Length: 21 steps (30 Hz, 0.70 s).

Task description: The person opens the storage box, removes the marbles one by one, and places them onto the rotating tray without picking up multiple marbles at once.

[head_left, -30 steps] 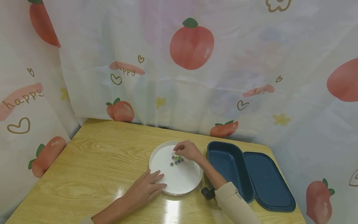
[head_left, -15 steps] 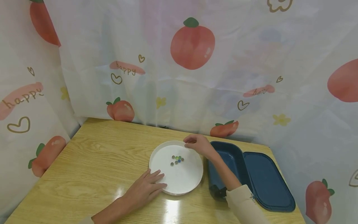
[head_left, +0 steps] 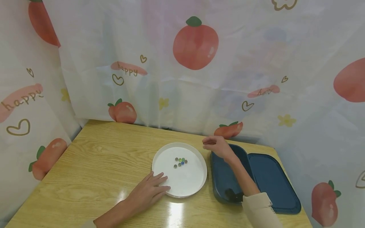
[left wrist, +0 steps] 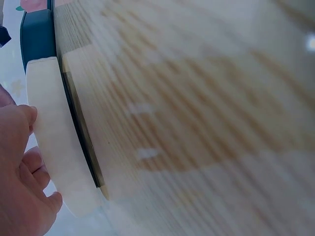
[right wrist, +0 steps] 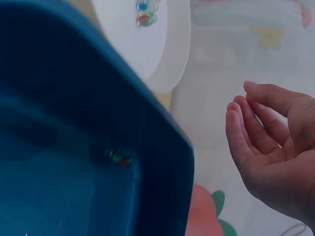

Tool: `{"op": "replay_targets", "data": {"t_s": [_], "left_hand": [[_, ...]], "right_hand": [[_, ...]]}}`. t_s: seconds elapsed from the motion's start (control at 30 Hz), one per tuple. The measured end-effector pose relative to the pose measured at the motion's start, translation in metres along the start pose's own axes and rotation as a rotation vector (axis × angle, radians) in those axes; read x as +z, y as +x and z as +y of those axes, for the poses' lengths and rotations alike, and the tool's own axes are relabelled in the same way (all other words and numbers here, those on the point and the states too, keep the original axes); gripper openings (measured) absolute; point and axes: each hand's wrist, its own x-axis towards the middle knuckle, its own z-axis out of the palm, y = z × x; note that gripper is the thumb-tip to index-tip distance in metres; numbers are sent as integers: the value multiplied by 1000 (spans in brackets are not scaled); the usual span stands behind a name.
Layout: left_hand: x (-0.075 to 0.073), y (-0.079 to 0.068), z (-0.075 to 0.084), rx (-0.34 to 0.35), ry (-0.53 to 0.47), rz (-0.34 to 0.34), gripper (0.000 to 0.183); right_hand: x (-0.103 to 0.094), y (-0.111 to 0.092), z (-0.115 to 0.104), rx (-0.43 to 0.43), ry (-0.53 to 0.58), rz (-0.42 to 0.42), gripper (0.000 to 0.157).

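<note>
Several small glass marbles lie in a loose cluster on a round white plate with a raised rim. My left hand rests at the plate's near left rim, fingers spread and fairly straight; the left wrist view shows its fingertips against the outer wall. My right hand hovers over the far left edge of a deep dark-blue box. Its fingers curve toward the thumb; no marble shows between them, though the fingertips partly hide one another. In the right wrist view, a marble or two lie inside the box.
A dark-blue lid lies flat to the right of the box, near the table's right edge. Bare wood table extends left of the plate. A fruit-patterned curtain hangs behind the table.
My right hand has moved right, from above the marbles, past the plate's rim to the box. The marbles on the plate and my left hand have stayed put.
</note>
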Motion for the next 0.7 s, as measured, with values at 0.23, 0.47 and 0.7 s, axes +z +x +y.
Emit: {"op": "replay_targets", "data": {"t_s": [0.23, 0.47, 0.7], "left_hand": [[0, 0, 0, -2, -3, 4, 21], [1, 0, 0, 6, -7, 21, 21], [1, 0, 0, 18, 3, 34, 20]], "right_hand": [[-15, -9, 15, 74, 13, 57, 22], [-23, -14, 26, 148, -48, 52, 20], [-27, -16, 36, 182, -71, 20, 22]]}}
